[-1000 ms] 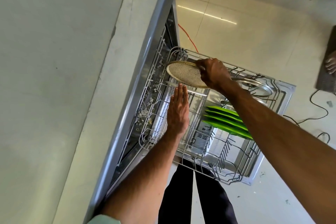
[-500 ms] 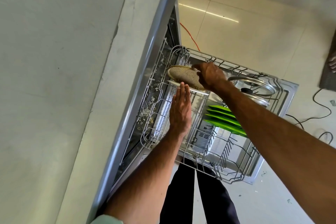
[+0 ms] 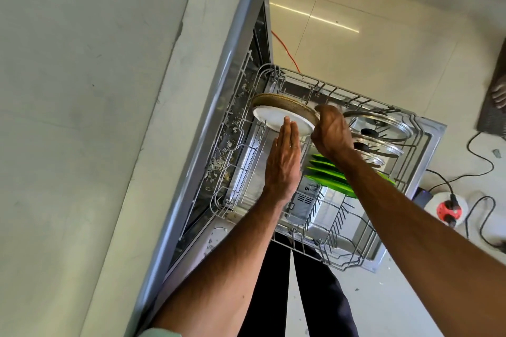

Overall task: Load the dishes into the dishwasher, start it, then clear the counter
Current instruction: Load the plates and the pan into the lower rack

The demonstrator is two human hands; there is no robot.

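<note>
Left of the rack [image 3: 339,219], a broad pale counter [image 3: 95,145] with a grey metal edge. Beyond and right of the rack, tiled floor [image 3: 383,35]. Under the rack, the lowered door of the dishwasher [image 3: 434,137], with the rack pulled out over it. At the rack's far right, glass lids [image 3: 383,128] standing on edge, black knobs showing. In the rack's middle, just nearer than the lids, a row of green plates [image 3: 328,175] upright in the tines, partly hidden behind the right arm [image 3: 410,216]. At the rack's far left corner, a brown plate [image 3: 284,103] tilted on edge. Just in front of it, a white plate [image 3: 271,117] at the same tilt; touching or not, cannot tell. Over the rack's far middle, right hand [image 3: 332,134] clenched round the brown plate's right rim, grasping it. Over the rack's left half, left hand [image 3: 283,164] flat and released, fingers straight and together, tips against the white plate's face. On the floor right of the rack, a white socket block [image 3: 446,208] with a red centre. Beyond the rack's far left corner, a thin orange cable [image 3: 286,48] on the floor.
</note>
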